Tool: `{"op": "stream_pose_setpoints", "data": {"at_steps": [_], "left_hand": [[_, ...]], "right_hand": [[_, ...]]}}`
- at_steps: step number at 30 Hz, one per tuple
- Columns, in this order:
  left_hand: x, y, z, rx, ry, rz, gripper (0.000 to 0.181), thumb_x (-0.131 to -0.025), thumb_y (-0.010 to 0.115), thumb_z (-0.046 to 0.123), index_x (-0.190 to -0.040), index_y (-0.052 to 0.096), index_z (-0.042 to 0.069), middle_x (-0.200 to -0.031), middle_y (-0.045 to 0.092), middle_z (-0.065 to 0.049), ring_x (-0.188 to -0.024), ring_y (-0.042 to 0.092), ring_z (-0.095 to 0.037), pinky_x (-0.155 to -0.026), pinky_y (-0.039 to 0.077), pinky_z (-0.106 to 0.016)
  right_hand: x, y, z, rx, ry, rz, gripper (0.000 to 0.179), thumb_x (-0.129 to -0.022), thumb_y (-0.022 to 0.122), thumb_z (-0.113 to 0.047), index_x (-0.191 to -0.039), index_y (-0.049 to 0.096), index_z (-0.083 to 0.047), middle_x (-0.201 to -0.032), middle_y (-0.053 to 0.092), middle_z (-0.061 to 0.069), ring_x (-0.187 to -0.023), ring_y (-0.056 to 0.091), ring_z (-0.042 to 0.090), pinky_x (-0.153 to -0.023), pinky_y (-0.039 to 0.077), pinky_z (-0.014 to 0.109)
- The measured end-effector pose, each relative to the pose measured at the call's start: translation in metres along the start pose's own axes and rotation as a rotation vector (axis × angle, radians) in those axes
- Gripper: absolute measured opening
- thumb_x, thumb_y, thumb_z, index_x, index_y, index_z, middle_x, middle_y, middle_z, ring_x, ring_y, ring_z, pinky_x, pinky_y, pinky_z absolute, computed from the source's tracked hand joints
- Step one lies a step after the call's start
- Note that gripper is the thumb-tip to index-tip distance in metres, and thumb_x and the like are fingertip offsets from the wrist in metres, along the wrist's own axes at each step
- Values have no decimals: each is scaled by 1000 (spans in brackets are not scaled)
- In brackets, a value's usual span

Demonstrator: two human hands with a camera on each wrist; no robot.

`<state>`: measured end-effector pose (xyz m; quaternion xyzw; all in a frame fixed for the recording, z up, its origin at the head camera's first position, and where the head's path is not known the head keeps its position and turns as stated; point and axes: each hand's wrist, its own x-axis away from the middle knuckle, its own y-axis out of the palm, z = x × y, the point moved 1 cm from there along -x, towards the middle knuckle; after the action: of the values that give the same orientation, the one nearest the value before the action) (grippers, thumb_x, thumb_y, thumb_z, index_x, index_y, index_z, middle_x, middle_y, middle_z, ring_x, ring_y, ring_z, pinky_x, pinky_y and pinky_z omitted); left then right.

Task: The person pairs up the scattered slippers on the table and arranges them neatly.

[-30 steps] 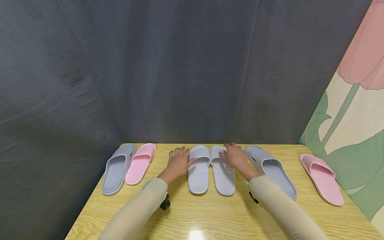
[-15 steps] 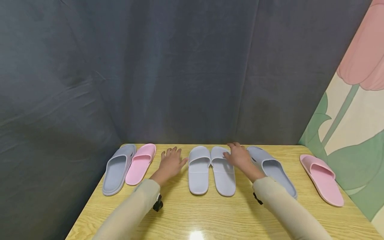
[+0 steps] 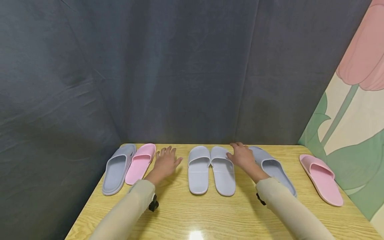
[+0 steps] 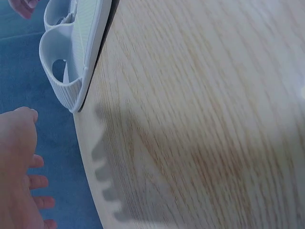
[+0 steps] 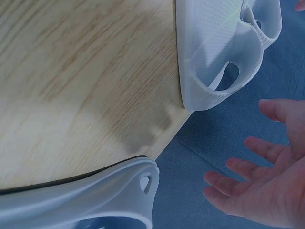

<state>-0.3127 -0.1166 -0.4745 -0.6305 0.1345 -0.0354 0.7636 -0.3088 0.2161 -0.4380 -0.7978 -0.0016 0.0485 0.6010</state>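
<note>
Left grip (image 3: 165, 164) and right grip (image 3: 243, 156) spread apart, rightmost grey slipper (image 3: 276, 169) partly hidden behind right sleeve (image 3: 288, 205)

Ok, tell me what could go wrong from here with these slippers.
The right hand is between the right middle slipper and the right-hand blue-gray slipper, so a sideways move might knock either askew. The right middle slipper seems to touch the left middle slipper at the straps, so nudging one could shift both. Their toes lie near the far edge of the table; a forward push might send one over.
</note>
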Motion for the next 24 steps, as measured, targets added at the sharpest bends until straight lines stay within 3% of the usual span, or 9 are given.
{"op": "stream_pose_setpoints", "data": {"at_steps": [9, 24], "left_hand": [[1, -5, -12, -41, -22, 3, 66, -103, 46, 54, -148, 47, 5, -153, 44, -19, -140, 38, -42, -111, 29, -63], [6, -9, -29, 20, -65, 1, 67, -103, 49, 52, -149, 45, 3, -154, 41, -23, -141, 33, -45, -112, 24, -63]], "right_hand": [[5, -5, 8, -5, -5, 15, 56, -98, 62, -32, -143, 52, 0, -145, 46, 33, -127, 46, 58, -99, 40, 69], [13, -13, 24, 10, 19, 19, 57, -98, 62, -32, -144, 51, 1, -145, 45, 33, -127, 47, 57, -99, 40, 69]]}}
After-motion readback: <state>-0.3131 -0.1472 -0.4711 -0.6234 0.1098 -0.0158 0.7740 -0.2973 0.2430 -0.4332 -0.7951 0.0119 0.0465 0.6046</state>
